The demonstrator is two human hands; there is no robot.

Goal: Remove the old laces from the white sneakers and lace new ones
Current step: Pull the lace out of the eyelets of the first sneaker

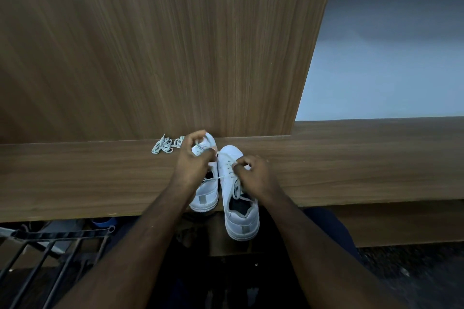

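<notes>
- Rack (57, 246) — dark metal bars, below the shelf's near edge and to the left of the shoes.
- Right shoe (238, 198) — white sneaker on the wooden shelf (100, 178), toe pointing away; its heel overhangs the shelf's near edge. A lace (237, 192) runs through its eyelets, with a loose run lying over the opening.
- Right hand (253, 175) — over the right shoe's eyelets, fingers curled, fingertips pinching the lace at about mid-row.
- Left shoe (204, 195) — white sneaker just beside the right shoe, on its left and set farther back on the shelf, heel near the shelf edge; the left hand hides most of its middle. Whether the two shoes touch cannot be told.
- Left hand (194, 158) — over the left shoe's front, fingers curled; thumb and fingers appear to pinch a thin lace strand near the toe.
- Loose laces (164, 145) — a small pale tangle lying on the shelf, left of the left shoe's toe, against the base of the panel.
- Panel (163, 45) — upright wood-grain board rising from the back of the shelf, behind both shoes.
- Wall (389, 57) — pale surface to the right of the panel, beyond the shelf.
</notes>
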